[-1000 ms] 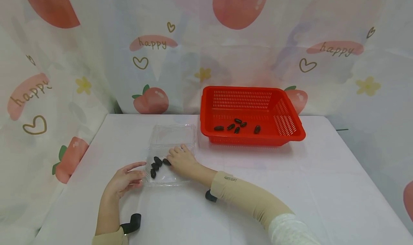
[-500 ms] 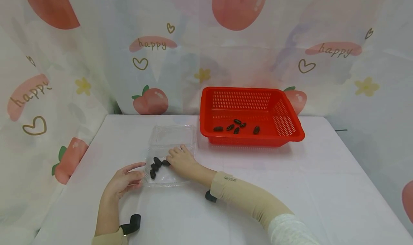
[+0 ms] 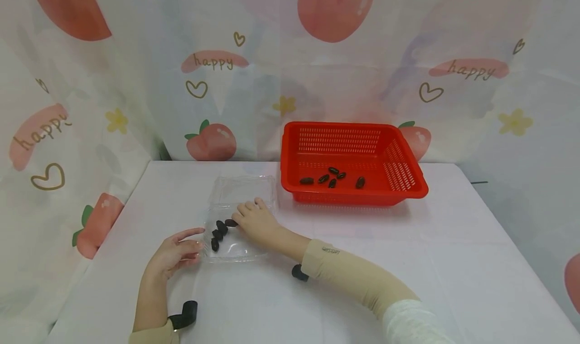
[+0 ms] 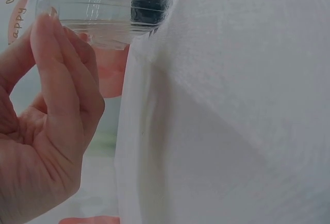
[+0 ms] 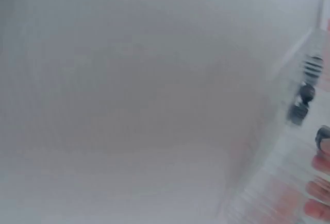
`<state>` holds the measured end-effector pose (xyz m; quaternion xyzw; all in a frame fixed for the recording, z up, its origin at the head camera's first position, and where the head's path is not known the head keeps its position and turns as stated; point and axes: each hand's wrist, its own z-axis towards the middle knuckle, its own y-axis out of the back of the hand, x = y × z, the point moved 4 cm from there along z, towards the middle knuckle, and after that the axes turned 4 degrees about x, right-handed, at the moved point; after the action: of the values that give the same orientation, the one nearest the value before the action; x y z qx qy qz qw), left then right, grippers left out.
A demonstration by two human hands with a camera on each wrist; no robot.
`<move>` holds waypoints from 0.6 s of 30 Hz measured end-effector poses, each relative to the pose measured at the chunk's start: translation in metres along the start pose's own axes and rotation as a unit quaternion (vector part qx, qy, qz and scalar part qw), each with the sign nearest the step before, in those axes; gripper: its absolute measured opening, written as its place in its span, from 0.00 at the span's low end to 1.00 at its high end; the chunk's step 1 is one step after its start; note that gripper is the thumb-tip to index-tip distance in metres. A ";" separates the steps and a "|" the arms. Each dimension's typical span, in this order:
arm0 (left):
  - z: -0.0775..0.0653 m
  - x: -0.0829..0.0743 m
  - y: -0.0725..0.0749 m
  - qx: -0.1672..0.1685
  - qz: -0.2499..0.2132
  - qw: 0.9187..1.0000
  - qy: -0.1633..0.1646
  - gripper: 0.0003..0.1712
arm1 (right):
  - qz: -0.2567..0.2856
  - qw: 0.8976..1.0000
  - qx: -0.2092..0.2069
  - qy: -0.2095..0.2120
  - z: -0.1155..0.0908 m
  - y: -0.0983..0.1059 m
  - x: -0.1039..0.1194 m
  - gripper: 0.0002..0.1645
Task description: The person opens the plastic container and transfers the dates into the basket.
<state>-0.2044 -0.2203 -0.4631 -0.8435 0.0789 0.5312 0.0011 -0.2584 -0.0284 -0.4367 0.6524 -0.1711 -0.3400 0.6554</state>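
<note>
My right hand (image 3: pixel 259 224) reaches over the clear plastic box (image 3: pixel 237 251) and pinches a dark date (image 3: pixel 231 223) between thumb and finger; the right wrist view shows this date (image 5: pixel 322 134) at its right edge. Several other dark wrinkled dates (image 3: pixel 215 244) lie in a loose row along the box's left side. My left hand (image 3: pixel 177 251) is at the box's left edge. In the left wrist view its thumb and fingertips (image 4: pixel 46 20) meet at the ribbed box rim, pinching it. The lid (image 3: pixel 244 189) lies folded back at the far side.
A red basket (image 3: pixel 353 199) with several dark dates inside stands at the back, right of the box. Both stand on a white-covered table (image 3: pixel 408 263). A printed fabric backdrop (image 3: pixel 254 97) closes off the back and sides.
The right hand and the date at its fingertips have shifted slightly away from me and to the left. The left hand, the box and the basket stay put.
</note>
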 end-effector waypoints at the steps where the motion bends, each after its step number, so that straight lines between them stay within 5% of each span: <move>1: 0.000 0.000 0.000 0.000 0.001 1.000 0.000 0.31 | 0.000 1.000 -0.011 0.001 -0.001 0.003 -0.002 0.12; 18: 0.000 0.001 0.000 -0.003 0.009 1.000 -0.006 0.30 | -0.002 0.989 -0.145 -0.013 -0.021 0.040 -0.058 0.10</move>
<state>-0.2041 -0.2208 -0.4639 -0.8395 0.0850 0.5366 -0.0057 -0.2766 0.0223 -0.3875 0.5465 -0.1274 -0.3710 0.7399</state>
